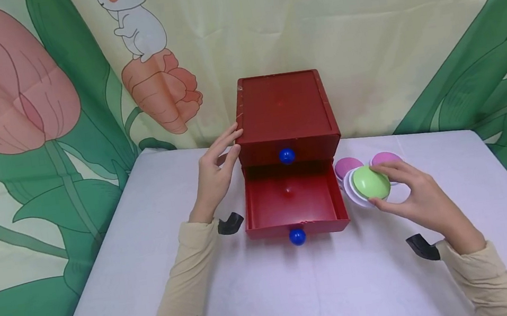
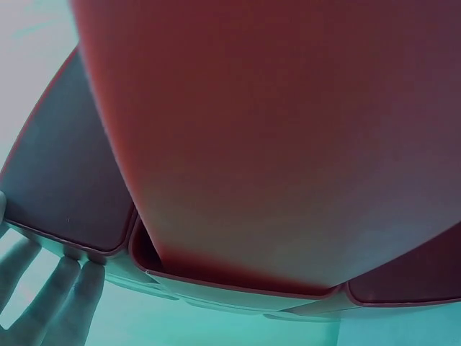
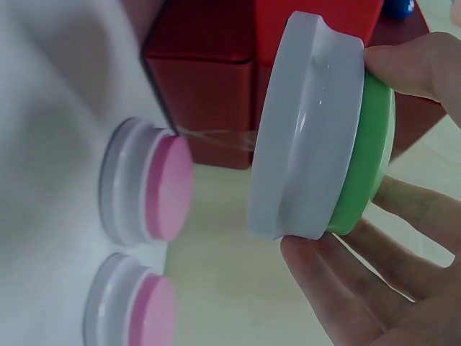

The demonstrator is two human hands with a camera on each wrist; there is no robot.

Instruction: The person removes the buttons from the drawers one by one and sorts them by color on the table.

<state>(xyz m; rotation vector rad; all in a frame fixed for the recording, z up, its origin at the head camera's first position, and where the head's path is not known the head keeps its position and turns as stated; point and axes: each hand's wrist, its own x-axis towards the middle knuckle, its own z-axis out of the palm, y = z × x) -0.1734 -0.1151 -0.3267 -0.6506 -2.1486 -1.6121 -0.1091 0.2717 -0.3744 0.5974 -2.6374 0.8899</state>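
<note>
My right hand [image 1: 417, 198] pinches a round white push button with a green top [image 1: 371, 183] between thumb and fingers. In the right wrist view, this green-topped button [image 3: 310, 130] is tilted on its side, held by its rim off the table. My left hand [image 1: 216, 173] rests with extended fingers against the left side of a red two-drawer cabinet [image 1: 282, 106]. The left wrist view shows those fingers [image 2: 68, 299] along the cabinet's edge. The lower drawer [image 1: 290, 204] is pulled out and bare inside; the upper one is closed.
Two white buttons with pink tops, one [image 1: 349, 165] beside the cabinet and another [image 1: 385, 157] behind my right hand, sit on the white-covered table [image 1: 273, 305]. Blue knobs [image 1: 297, 236] stick out from both drawers. A printed cloth [image 1: 352, 33] hangs behind.
</note>
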